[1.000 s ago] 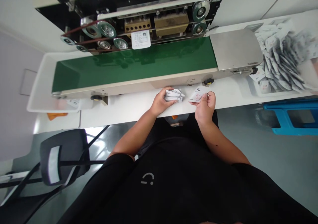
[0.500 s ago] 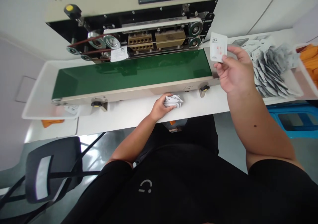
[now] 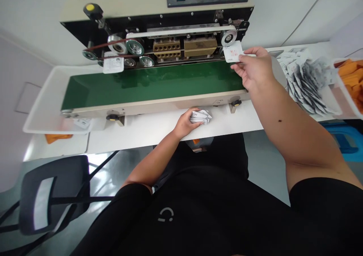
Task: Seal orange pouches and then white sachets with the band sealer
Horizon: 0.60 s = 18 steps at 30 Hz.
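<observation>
My right hand [image 3: 256,67] pinches the lower right corner of a small white sachet [image 3: 233,52] with reddish print. The sachet's upper edge meets the rollers at the right end of a band sealer [image 3: 159,14]. In front of the machine, my left hand [image 3: 185,123] is wrapped around a small stack of white sachets [image 3: 200,117] on the table. Another white sachet [image 3: 113,64] hangs from the sealer's left rollers, above the green conveyor belt [image 3: 153,84].
A tray at the right holds a heap of sachets [image 3: 303,78]; orange cloth-like items [image 3: 351,78] lie beyond it. A translucent bin [image 3: 42,112] stands under the belt's left end. A black chair [image 3: 53,195] is at lower left, a blue stool [image 3: 344,142] at right.
My right hand has moved left and carried its sachet to the sealer's right rollers. The sachet at the left rollers has travelled further left. My left hand keeps its stack.
</observation>
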Tool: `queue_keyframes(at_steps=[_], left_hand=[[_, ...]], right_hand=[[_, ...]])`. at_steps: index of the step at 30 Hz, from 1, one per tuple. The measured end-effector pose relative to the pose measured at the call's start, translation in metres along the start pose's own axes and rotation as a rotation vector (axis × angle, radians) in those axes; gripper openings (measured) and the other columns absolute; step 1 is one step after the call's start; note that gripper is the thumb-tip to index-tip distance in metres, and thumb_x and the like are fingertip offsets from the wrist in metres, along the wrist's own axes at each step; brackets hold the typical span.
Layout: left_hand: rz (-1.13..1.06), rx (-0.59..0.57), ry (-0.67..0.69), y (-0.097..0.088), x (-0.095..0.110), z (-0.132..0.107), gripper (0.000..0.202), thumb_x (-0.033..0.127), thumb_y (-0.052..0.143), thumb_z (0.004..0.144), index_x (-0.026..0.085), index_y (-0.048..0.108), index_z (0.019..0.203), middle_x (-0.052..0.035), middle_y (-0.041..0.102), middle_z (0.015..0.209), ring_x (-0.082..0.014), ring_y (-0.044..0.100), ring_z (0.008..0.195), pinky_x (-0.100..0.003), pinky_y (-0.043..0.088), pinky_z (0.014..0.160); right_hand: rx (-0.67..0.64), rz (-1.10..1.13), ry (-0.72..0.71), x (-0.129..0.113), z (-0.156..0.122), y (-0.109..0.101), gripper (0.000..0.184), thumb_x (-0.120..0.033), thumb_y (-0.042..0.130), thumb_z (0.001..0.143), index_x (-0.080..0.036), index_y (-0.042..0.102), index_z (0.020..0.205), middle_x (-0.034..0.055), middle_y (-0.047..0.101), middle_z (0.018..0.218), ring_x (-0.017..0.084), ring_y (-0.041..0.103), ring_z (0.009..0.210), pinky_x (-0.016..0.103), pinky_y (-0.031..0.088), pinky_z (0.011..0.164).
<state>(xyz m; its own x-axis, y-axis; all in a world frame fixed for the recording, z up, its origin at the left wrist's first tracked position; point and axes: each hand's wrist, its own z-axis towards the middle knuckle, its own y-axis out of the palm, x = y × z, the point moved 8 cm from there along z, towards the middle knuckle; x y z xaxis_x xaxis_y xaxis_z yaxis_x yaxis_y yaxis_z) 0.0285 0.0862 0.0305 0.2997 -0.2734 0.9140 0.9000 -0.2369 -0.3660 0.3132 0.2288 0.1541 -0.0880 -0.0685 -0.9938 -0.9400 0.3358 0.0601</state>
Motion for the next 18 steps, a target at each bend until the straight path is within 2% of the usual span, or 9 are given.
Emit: queue_keyframes(at_steps=[4,7,10,12,14,16,18], left_hand=[[-0.008,-0.005,0.0,0.0,0.001,0.0,0.062,0.036,0.089,0.076,0.02,0.064,0.13,-0.0132,0.073,0.128,-0.0247,0.072,0.11,-0.036,0.056,0.097],[-0.015,-0.007,-0.008,-0.001,0.001,-0.001,0.061,0.036,0.089,0.077,0.02,0.064,0.13,-0.0132,0.073,0.127,-0.0249,0.072,0.11,-0.036,0.057,0.096],[-0.021,0.001,-0.018,-0.001,-0.001,-0.001,0.062,0.037,0.09,0.076,0.02,0.064,0.13,-0.0133,0.073,0.128,-0.0256,0.072,0.11,-0.036,0.057,0.096],[-0.029,0.006,-0.022,-0.001,-0.002,0.0,0.063,0.038,0.091,0.075,0.02,0.064,0.13,-0.0131,0.073,0.128,-0.0258,0.072,0.11,-0.036,0.057,0.096],[-0.036,0.009,-0.026,-0.001,-0.002,0.0,0.063,0.038,0.091,0.075,0.02,0.064,0.13,-0.0128,0.074,0.127,-0.0256,0.072,0.11,-0.036,0.057,0.096],[-0.042,0.012,-0.027,-0.002,-0.002,0.0,0.064,0.039,0.09,0.075,0.021,0.063,0.13,-0.0124,0.074,0.127,-0.0251,0.072,0.109,-0.035,0.057,0.096],[-0.05,0.019,-0.023,-0.003,-0.001,-0.001,0.064,0.04,0.09,0.076,0.021,0.063,0.13,-0.0121,0.074,0.127,-0.0247,0.072,0.109,-0.035,0.057,0.096]], right_hand=[[0.031,-0.035,0.062,0.002,-0.003,0.024,0.024,-0.001,0.052,0.102,-0.02,0.038,0.106,-0.0076,0.059,0.076,0.003,0.063,0.057,0.02,0.055,0.066],[-0.014,-0.073,0.064,-0.004,-0.01,0.042,0.023,-0.004,0.054,0.103,-0.02,0.038,0.103,-0.007,0.058,0.077,0.003,0.062,0.058,0.02,0.055,0.069],[-0.045,-0.155,-0.01,-0.013,-0.03,0.043,0.019,-0.017,0.058,0.104,-0.02,0.04,0.101,-0.0026,0.06,0.09,0.002,0.06,0.057,0.019,0.052,0.066],[-0.01,-0.167,-0.173,-0.02,-0.059,0.033,0.021,-0.025,0.063,0.102,-0.02,0.043,0.099,-0.0002,0.06,0.097,0.003,0.059,0.057,0.019,0.049,0.058],[0.013,-0.134,-0.379,-0.02,-0.099,0.021,0.023,-0.033,0.067,0.099,-0.02,0.048,0.097,0.0002,0.059,0.096,0.005,0.06,0.06,0.02,0.046,0.053],[-0.001,-0.133,-0.485,0.001,-0.139,0.011,0.026,-0.042,0.068,0.098,-0.021,0.052,0.096,0.0003,0.058,0.089,0.008,0.06,0.063,0.023,0.048,0.057],[-0.023,-0.177,-0.475,0.038,-0.17,0.007,0.029,-0.048,0.07,0.096,-0.022,0.056,0.095,0.0008,0.059,0.084,0.011,0.059,0.064,0.026,0.05,0.061]])
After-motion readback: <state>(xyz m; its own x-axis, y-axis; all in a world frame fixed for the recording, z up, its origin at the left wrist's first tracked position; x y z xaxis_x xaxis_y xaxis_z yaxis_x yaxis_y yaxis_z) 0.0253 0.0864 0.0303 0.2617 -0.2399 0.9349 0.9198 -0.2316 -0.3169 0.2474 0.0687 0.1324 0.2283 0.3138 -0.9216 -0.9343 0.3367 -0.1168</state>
